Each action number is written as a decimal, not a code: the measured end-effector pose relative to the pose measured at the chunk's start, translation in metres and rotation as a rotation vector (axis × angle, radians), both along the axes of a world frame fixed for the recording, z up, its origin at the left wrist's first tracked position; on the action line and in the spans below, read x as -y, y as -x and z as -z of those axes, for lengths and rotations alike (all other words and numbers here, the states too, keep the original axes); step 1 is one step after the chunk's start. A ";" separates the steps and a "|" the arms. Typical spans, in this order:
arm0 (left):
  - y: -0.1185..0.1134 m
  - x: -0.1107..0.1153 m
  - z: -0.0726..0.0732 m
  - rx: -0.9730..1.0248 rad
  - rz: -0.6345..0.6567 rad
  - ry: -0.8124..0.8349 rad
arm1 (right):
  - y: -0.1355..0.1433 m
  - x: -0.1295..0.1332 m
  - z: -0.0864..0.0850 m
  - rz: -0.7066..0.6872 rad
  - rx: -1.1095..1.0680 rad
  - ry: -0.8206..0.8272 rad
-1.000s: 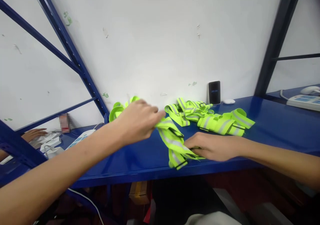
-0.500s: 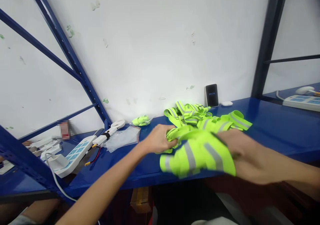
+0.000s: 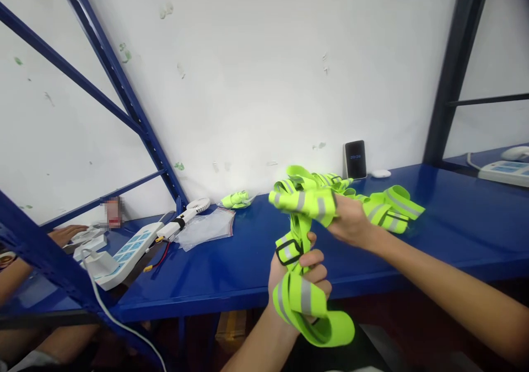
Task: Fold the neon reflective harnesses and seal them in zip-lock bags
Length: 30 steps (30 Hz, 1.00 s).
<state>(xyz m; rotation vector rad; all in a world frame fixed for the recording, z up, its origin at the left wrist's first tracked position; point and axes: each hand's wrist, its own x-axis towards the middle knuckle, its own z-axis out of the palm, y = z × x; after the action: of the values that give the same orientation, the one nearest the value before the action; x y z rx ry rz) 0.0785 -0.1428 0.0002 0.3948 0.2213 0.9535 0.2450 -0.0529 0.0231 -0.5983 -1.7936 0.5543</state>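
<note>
My left hand (image 3: 316, 270) is closed around a neon yellow-green reflective strap (image 3: 306, 297) with grey bands, in front of the table's near edge. A black buckle (image 3: 289, 252) shows on the strap at this hand, and a loop of it hangs below. Higher and to the right, my right hand (image 3: 351, 220) grips a bunched part of the strap (image 3: 303, 202). Behind my hands, more straps of the same kind (image 3: 403, 204) lie in a tangled pile on the blue table (image 3: 248, 251). Where the held strap ends and the pile begins is hidden.
Clear plastic bags (image 3: 206, 228), a small white fan (image 3: 198, 204) and a bagged strap bundle (image 3: 235, 199) lie left. A power strip (image 3: 132, 253) sits by the blue rack post. A clock display (image 3: 355, 160) leans on the wall. Another person's hand (image 3: 68, 234) is far left.
My left hand has moved down and toward me with strap in its grip. My right hand has gone up and left, carrying the bunched strap. Another person's hand has come into view at far left.
</note>
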 end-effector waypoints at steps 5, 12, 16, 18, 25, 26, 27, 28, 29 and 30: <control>-0.001 -0.011 -0.001 -0.081 -0.074 0.115 | -0.006 -0.028 0.017 -0.034 0.322 -0.424; -0.006 -0.017 0.002 -0.229 -0.247 0.165 | -0.009 -0.057 0.021 0.037 0.442 -0.500; 0.006 -0.029 0.016 -0.484 -0.281 0.018 | -0.001 -0.043 0.022 0.085 0.402 -0.559; 0.022 -0.038 0.019 -0.620 -0.311 -0.060 | 0.003 -0.025 0.018 0.056 0.378 -0.543; 0.090 -0.048 -0.022 -0.716 -0.728 -0.478 | 0.013 0.044 -0.032 -0.252 0.216 0.077; 0.094 -0.045 -0.033 -0.701 -0.779 -0.587 | 0.015 0.049 -0.041 -0.341 0.210 0.149; 0.097 -0.042 -0.044 -0.674 -0.809 -0.705 | 0.016 0.051 -0.049 -0.431 0.223 0.218; 0.097 -0.040 -0.055 -0.636 -0.827 -0.818 | 0.018 0.052 -0.057 -0.513 0.250 0.285; 0.095 -0.038 -0.065 -0.598 -0.825 -0.909 | 0.020 0.052 -0.064 -0.585 0.286 0.346; 0.090 -0.039 -0.072 -0.564 -0.801 -0.964 | 0.022 0.051 -0.069 -0.643 0.326 0.401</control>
<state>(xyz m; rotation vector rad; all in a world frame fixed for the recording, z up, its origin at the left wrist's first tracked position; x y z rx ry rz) -0.0120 -0.1042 0.0725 1.5506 0.4418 1.7012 0.2232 -0.1044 0.0923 -0.3772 -2.2057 1.3386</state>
